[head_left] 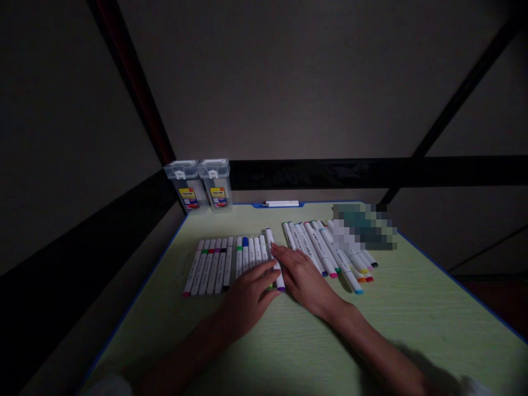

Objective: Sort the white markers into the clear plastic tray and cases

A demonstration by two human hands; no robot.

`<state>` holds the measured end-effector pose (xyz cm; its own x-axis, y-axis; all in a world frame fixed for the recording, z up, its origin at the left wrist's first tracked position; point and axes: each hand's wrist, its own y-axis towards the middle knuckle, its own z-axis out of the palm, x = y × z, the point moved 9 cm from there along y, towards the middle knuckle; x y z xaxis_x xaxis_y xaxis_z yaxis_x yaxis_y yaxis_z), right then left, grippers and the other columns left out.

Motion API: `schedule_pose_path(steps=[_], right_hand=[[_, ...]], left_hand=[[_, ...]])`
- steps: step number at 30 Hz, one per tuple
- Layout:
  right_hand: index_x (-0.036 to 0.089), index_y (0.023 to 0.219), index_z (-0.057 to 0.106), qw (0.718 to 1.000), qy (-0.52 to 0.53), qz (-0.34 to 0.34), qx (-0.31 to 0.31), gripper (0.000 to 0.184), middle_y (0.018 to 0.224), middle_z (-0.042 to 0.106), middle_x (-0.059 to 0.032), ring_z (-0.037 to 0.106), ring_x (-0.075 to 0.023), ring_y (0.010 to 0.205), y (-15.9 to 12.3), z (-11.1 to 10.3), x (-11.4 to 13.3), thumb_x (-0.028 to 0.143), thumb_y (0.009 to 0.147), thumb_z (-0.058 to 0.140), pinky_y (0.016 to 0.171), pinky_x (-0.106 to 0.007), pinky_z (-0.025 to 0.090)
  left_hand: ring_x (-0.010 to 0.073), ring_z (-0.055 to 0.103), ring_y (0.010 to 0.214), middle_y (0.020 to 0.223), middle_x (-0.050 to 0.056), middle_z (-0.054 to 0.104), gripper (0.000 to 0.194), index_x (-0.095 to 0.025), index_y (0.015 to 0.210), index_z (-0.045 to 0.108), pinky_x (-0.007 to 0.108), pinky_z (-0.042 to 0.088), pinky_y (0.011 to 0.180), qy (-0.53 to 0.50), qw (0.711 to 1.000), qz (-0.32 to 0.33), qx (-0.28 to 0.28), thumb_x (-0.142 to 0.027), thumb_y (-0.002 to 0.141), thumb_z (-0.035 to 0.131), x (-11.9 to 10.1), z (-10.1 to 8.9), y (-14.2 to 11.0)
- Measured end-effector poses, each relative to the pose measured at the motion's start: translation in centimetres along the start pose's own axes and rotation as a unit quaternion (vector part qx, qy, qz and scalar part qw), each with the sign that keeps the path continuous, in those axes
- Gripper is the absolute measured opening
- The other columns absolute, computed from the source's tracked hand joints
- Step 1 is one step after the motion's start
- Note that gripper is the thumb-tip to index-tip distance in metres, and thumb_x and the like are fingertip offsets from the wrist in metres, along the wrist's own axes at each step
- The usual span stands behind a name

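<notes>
While my left hand [247, 294] and right hand [303, 278] are pressing flat, unclenched, on the purple-tipped marker [275, 258] mid-table, I'm judging it's being aligned with the left row [214, 264]; next needs gentle sideways nudging.

Dim room, green table [412, 308], pale walls [289, 82]

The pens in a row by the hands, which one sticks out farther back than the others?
The purple-tipped pen at the right end of the left row. It sits between both hands, its top end reaching past its neighbours.
</notes>
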<state>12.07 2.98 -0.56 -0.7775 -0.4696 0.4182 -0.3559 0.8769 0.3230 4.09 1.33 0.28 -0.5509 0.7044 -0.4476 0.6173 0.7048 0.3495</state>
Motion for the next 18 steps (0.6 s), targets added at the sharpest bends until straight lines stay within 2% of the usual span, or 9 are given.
schedule_pose_path(steps=[7,11,15,18], right_hand=[[0.013,0.124,0.042,0.999,-0.007,-0.025,-0.019,0.045,0.130,0.044,-0.0115,0.036,-0.0212,0.121,-0.08,-0.11,0.22,0.009,0.080,0.037,0.098,-0.045,0.030],[0.009,0.122,0.044,0.999,-0.016,-0.022,-0.028,0.043,0.127,0.043,-0.0153,0.036,-0.0218,0.119,-0.17,-0.43,0.50,0.009,0.080,0.038,0.099,-0.040,0.030],[0.010,0.123,0.042,0.999,0.006,-0.009,-0.037,0.044,0.112,0.048,-0.0136,0.044,-0.0205,0.107,-0.23,-0.78,0.68,0.007,0.080,0.037,0.094,-0.036,0.036],[0.012,0.124,0.038,0.999,0.010,-0.004,-0.031,0.046,0.105,0.049,-0.0114,0.046,-0.0203,0.100,-0.24,-0.58,0.69,0.006,0.079,0.036,0.090,-0.037,0.038]], left_hand=[[0.0173,0.047,0.114,0.123,0.009,0.051,0.033,-0.015,0.111,0.054,0.035,0.041,0.097,0.009,1.000,0.007,0.013,-0.019,0.079,0.052,-0.06,0.28,-0.08],[0.0173,0.044,0.116,0.126,0.008,0.048,0.037,-0.017,0.116,0.050,0.035,0.039,0.099,0.020,0.999,0.021,0.013,-0.018,0.078,0.052,0.09,0.59,-0.35],[0.0182,0.043,0.118,0.128,0.009,0.046,0.052,-0.018,0.127,0.036,0.037,0.038,0.100,0.023,1.000,0.017,0.011,-0.019,0.078,0.053,0.30,0.63,-0.51],[0.0190,0.044,0.117,0.129,0.010,0.045,0.060,-0.019,0.132,0.026,0.038,0.040,0.098,0.019,1.000,0.011,0.004,-0.019,0.078,0.052,0.40,0.51,-0.62]])
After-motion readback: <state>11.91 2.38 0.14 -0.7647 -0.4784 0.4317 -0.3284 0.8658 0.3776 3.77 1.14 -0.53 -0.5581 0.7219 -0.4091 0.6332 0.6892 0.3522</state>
